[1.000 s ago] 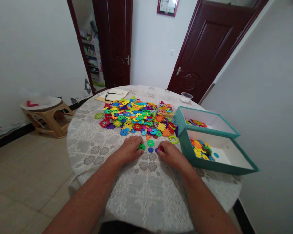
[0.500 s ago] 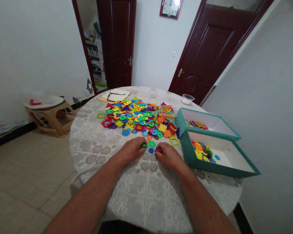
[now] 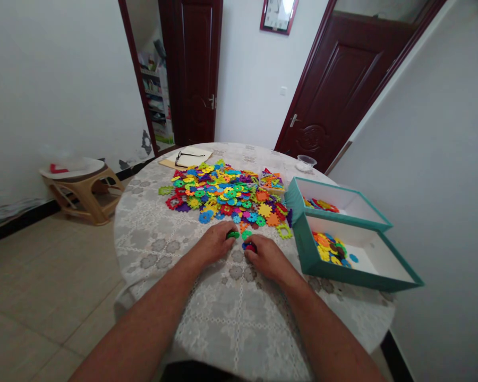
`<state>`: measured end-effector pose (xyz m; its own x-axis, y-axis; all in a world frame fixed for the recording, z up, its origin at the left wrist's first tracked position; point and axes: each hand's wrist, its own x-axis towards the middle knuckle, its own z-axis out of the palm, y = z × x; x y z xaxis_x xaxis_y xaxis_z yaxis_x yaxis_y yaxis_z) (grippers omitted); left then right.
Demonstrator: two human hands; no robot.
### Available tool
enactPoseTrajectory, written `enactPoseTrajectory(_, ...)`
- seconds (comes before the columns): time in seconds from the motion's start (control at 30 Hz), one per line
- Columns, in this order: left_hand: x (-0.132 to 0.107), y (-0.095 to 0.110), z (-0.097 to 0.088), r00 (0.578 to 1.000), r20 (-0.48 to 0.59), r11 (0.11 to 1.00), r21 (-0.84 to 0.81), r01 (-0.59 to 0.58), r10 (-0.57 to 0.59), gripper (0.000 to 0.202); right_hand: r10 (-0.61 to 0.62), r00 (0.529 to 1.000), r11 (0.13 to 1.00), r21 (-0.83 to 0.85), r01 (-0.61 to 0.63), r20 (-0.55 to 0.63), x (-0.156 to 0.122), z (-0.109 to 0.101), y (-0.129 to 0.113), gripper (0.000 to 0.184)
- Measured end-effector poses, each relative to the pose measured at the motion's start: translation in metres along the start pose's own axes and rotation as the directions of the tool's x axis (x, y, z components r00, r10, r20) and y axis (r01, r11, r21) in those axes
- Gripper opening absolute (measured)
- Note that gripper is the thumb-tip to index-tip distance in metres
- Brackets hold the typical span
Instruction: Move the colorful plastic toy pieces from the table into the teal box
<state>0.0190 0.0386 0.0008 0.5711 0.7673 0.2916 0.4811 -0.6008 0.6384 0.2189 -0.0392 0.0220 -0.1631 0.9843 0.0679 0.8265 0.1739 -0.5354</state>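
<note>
My left hand [image 3: 216, 242] is closed, pinching a green notched plastic disc [image 3: 233, 234] between thumb and fingers just above the tablecloth. Opposite it, my right hand [image 3: 268, 254] has its fingers closed on a red plastic disc [image 3: 251, 248], partly hidden by the fingers. A blue disc [image 3: 244, 245] shows at the right fingertips; whether it is held or lies under them I cannot tell. Another green disc [image 3: 246, 234] lies flat between the hands, a little farther off. Beyond them spreads a heap of colourful interlocking plastic pieces [image 3: 219, 185].
Two teal boxes [image 3: 342, 273] stand at the right, with more pieces inside. A small clear container [image 3: 272, 188] of pieces sits by the heap. Eyeglasses [image 3: 178, 157] rest on paper [image 3: 193, 154] at the far left; a clear plastic bowl [image 3: 306, 161] is at the far right.
My right hand has moved left with the red disc, over to the blue disc, partly covering it and the loose green one. The left hand has shifted slightly left, still pinching its green disc.
</note>
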Motion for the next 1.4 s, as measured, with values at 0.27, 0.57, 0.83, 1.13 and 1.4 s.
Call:
enactPoseTrajectory(0.27,-0.002,0.003,0.001,1.000,0.005,1.000,0.019,-0.022,0.021,0.025,-0.025,1.000,0.999,0.028,0.025,-0.001,0.003,0.000,0.003,0.026)
enactPoseTrajectory(0.57,-0.002,0.007,0.002,1.000,0.021,0.999,0.031,-0.004,0.003,0.024,-0.001,1.000,1.000,0.019,0.001,0.002,0.011,0.000,0.008,0.013)
enactPoseTrajectory(0.83,-0.002,0.010,0.005,0.995,-0.056,0.997,-0.027,-0.079,0.078,0.019,0.065,0.997,0.963,0.265,-0.051,-0.043,0.008,0.002,0.006,0.013)
enactPoseTrajectory(1.13,-0.005,0.020,0.006,0.952,-0.203,0.972,-0.009,-0.235,0.229,0.019,0.219,0.933,0.056,0.951,-0.305,0.286,0.012,0.010,-0.006,0.021)
enactPoseTrajectory(1.4,-0.005,0.023,0.011,0.928,-0.060,0.929,-0.029,-0.370,0.368,0.033,0.138,0.876,-0.183,0.881,-0.436,0.462,0.020,0.014,0.006,0.026)
